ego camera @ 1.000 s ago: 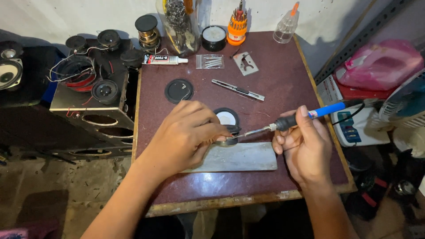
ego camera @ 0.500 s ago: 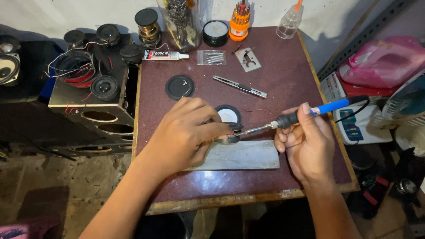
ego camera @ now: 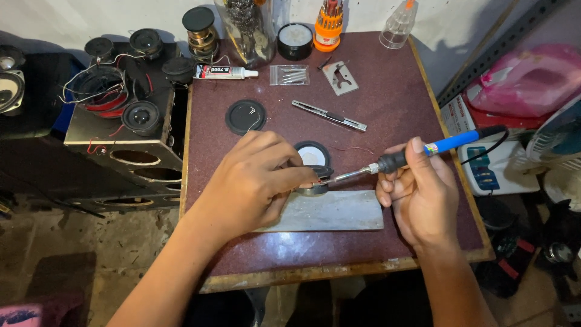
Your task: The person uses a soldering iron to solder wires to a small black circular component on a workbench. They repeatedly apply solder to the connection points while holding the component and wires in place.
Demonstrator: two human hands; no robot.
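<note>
Soldering work is in hand near the front edge of the dark red table point(ego camera: 393, 109). The right hand point(ego camera: 417, 197) is closed around the blue handle of a soldering iron point(ego camera: 417, 154), and the thin metal tip points to the left and touches a small round speaker point(ego camera: 311, 184). The left hand point(ego camera: 251, 181) is curled over this small speaker and pinches it from the left side with the fingertips, so a part of it is hidden; it rests at the back edge of a grey metal plate point(ego camera: 330, 212) that lies flat toward the front edge. Just behind it a second round part with a white centre point(ego camera: 311, 154) lies on the surface. I judge the small speaker as light and stiff at its metal frame, but its cone and thin wires look fragile, so the rim is the safe place to hold it, away from the hot tip. The iron is best held at the blue handle only. Further back lie a black round disc point(ego camera: 245, 116), a slim metal tool point(ego camera: 330, 116) and a tube of glue point(ego camera: 224, 72), and an orange screwdriver set point(ego camera: 328, 24) stands at the back edge. More speakers point(ego camera: 140, 115) sit on a box beyond the left edge.
</note>
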